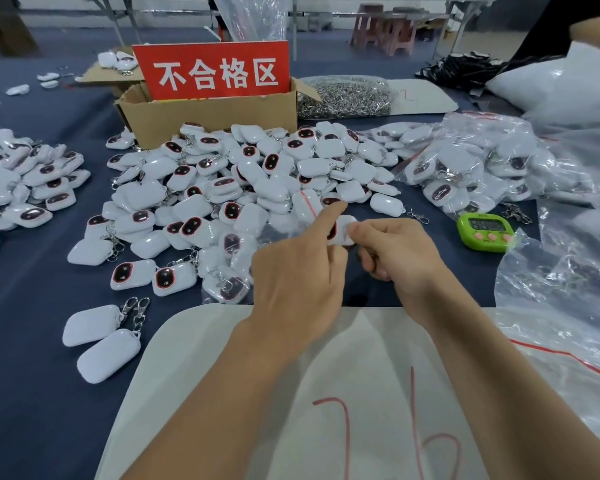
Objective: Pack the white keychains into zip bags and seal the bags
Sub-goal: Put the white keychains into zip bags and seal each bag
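Observation:
A big heap of white keychains (222, 188) with dark oval faces covers the middle of the blue table. My left hand (298, 271) and my right hand (399, 254) meet just in front of it. Between them is one white keychain (343, 230), pinched by my right thumb and fingers. My left hand holds a clear zip bag (305, 206) with a red seal line, its forefinger stretched out over the keychain. Whether the keychain is inside the bag's mouth I cannot tell. Bagged keychains (465, 168) lie in a pile at the right.
A cardboard box (208, 116) with a red sign stands behind the heap. A green timer (485, 232) sits to the right of my hands. Loose clear bags (568, 289) spread along the right edge. A white sheet (257, 393) with red marks lies under my forearms. More keychains (25, 181) lie at the left.

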A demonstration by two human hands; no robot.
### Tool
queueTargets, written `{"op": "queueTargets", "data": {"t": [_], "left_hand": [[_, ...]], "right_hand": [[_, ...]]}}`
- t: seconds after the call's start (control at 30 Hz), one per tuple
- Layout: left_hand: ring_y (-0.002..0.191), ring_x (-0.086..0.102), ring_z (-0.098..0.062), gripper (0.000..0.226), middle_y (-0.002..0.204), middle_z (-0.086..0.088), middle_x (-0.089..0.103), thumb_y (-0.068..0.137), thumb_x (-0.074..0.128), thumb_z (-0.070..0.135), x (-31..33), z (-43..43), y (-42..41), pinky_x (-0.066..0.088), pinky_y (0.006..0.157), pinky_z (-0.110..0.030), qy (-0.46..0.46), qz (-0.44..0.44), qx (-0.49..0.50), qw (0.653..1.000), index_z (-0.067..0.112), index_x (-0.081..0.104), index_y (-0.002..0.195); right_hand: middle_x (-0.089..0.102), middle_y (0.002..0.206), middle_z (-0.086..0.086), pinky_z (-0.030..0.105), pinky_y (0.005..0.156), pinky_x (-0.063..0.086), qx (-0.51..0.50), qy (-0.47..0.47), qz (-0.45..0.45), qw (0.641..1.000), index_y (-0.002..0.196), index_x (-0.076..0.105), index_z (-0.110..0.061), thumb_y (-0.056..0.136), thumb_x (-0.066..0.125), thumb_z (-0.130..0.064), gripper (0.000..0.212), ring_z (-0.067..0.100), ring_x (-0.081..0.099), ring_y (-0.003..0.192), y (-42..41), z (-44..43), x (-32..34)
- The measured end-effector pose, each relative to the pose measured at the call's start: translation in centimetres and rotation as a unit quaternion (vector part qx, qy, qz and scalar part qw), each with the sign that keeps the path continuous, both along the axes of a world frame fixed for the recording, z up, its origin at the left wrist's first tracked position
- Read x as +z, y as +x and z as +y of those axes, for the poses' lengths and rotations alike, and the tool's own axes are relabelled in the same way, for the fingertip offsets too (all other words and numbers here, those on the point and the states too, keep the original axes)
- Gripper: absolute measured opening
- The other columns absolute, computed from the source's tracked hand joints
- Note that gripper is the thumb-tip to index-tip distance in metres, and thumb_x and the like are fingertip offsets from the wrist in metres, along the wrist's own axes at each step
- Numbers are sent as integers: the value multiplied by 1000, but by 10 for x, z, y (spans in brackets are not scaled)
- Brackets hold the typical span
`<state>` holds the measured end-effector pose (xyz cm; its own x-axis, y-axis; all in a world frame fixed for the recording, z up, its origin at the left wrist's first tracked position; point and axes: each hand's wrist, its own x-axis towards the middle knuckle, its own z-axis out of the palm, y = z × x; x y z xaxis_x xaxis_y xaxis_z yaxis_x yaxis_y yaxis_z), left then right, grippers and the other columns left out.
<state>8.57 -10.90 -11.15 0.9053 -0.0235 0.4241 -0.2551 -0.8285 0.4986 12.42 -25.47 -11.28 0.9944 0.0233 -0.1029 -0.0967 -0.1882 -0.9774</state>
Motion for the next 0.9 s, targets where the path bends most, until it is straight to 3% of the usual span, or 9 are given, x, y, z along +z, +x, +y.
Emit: {"op": "queueTargets", "data": {"t": [0.1, 0.2, 0.3, 0.43, 0.57, 0.7, 0.8, 0.87, 0.9], "left_hand": [[63, 57, -20, 67, 59, 8, 54, 84, 35, 32, 1, -3, 0, 48, 65, -37, -12, 27, 13, 999, 40, 45, 150], [64, 54, -16, 76, 56, 8, 47, 76, 43, 27, 3, -5, 0, 51, 73, -38, -73, 46, 10, 996, 41, 44, 150], [59, 49, -10, 75, 57, 14, 52, 77, 47, 20, 2, -3, -1, 51, 72, -39, -161, 37, -18, 986, 40, 48, 149], [55, 46, -10, 66, 52, 10, 43, 85, 49, 19, 3, -5, -3, 49, 63, -38, -110, -11, -35, 993, 38, 52, 148], [58, 45, -6, 62, 57, 14, 42, 87, 46, 17, 2, -7, -3, 47, 63, -33, -109, -28, -89, 990, 34, 56, 146], [61, 47, -5, 61, 58, 16, 44, 87, 47, 19, 0, -7, -1, 47, 66, -32, -139, -40, -65, 987, 35, 57, 144], [63, 50, -14, 62, 56, 9, 48, 83, 47, 22, -1, -6, 3, 49, 66, -36, -154, -20, -13, 988, 38, 57, 142], [64, 53, -15, 63, 58, 7, 52, 81, 47, 25, -6, -5, 7, 49, 67, -35, -151, 22, -23, 988, 40, 56, 141], [66, 54, -13, 63, 60, 8, 53, 80, 47, 28, -8, -6, 8, 49, 68, -35, -137, 49, -36, 989, 42, 54, 141]], "right_hand": [[45, 50, 7, 24, 45, 23, -72, 71, -1, 995, 66, 69, -7, 93, 66, -18, 30, 12, 32, 43, 2, -4, 6], [44, 50, 7, 30, 49, 19, -63, 107, 8, 992, 66, 67, -4, 94, 65, -14, 30, 14, 30, 45, 1, -7, 10], [44, 50, 9, 25, 46, 22, -18, 58, 10, 998, 63, 65, -4, 91, 66, -12, 29, 14, 31, 45, -2, -5, 8], [44, 54, 8, 19, 47, 32, 56, -28, -11, 998, 54, 56, -7, 88, 68, -11, 37, 14, 35, 50, -4, 0, 5], [48, 60, 12, 33, 60, 33, 59, -89, -25, 994, 72, 58, 7, 93, 62, -14, 30, 19, 37, 61, -1, 5, -3], [45, 58, 13, 37, 61, 36, 0, -92, -69, 993, 69, 60, -2, 88, 61, -28, 33, 19, 37, 60, -2, 10, -5], [63, 60, -1, 33, 67, 47, -154, -19, -128, 980, 78, 78, -20, 82, 65, -29, 16, 8, 53, 61, 4, 3, -3], [76, 83, -10, 30, 79, 53, -203, -59, -134, 968, 94, 81, -34, 87, 63, -18, 25, 3, 64, 72, 10, -4, -6], [76, 105, -10, 32, 90, 53, -187, -144, -126, 963, 112, 76, -36, 90, 59, -14, 35, 5, 67, 89, 14, -8, -10]]}}
